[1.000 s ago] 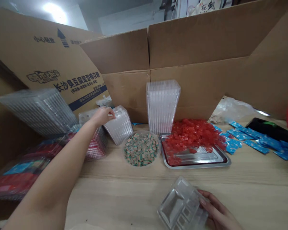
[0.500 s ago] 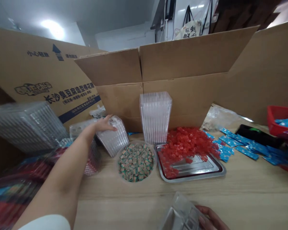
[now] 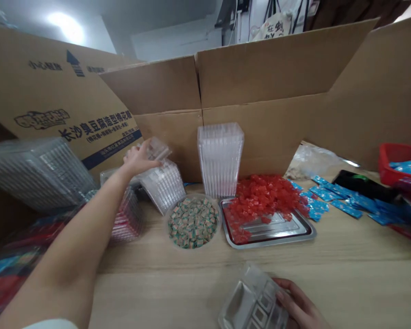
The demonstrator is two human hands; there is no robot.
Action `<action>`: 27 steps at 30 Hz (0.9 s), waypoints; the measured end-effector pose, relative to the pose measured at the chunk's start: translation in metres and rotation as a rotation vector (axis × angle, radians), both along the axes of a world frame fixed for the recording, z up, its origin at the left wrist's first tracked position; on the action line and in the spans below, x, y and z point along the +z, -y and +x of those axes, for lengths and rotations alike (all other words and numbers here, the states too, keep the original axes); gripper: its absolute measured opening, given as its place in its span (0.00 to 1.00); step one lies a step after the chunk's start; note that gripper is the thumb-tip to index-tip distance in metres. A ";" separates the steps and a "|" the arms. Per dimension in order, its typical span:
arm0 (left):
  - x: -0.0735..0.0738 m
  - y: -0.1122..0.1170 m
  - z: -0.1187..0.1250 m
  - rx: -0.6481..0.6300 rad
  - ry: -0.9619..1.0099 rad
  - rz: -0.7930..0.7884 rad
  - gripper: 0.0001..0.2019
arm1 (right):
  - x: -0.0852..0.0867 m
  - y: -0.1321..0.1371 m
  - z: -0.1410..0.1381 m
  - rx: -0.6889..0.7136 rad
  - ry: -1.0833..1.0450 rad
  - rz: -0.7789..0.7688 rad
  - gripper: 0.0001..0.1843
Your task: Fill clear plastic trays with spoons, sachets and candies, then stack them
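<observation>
My left hand (image 3: 140, 159) reaches to the back left and grips a clear plastic tray (image 3: 158, 149). That tray is lifted just above a leaning stack of clear trays (image 3: 166, 186). Down at the front, my right hand (image 3: 296, 304) holds another clear compartment tray (image 3: 255, 304) by its right side, over the table. Its moulded wells show, one large and several small square ones. Between the hands stands a round tub (image 3: 193, 224) full of small green and brown wrapped pieces.
A tall stack of clear trays (image 3: 221, 160) stands against the cardboard (image 3: 263, 132). Red packets (image 3: 269, 196) heap on a metal tray (image 3: 277, 240). Blue sachets (image 3: 345, 208) and a red basket (image 3: 397, 160) lie right. More stacked trays (image 3: 37, 169) stand left.
My left hand has risen, lifting a tray off the leaning stack. My right hand has come further into view with its tray. The view has tilted slightly downward.
</observation>
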State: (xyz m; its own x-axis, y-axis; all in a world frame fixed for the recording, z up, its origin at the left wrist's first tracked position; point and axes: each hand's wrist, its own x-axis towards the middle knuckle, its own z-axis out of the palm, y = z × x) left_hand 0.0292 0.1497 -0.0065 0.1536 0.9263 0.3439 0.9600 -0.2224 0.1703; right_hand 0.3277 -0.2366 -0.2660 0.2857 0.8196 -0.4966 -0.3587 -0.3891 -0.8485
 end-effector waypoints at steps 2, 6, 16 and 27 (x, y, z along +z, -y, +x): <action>0.000 0.026 0.011 -0.059 0.105 0.007 0.51 | 0.002 -0.001 0.000 0.006 -0.023 0.011 0.25; -0.053 0.141 0.057 -0.503 0.243 -0.246 0.52 | 0.019 0.000 -0.008 -0.140 -0.049 0.000 0.22; -0.187 0.320 0.146 -0.513 -0.102 -0.569 0.59 | 0.032 0.024 -0.018 -0.079 -0.406 0.178 0.14; -0.167 0.344 0.146 -0.746 0.715 -0.842 0.54 | 0.086 0.046 -0.012 -0.204 -0.130 0.480 0.12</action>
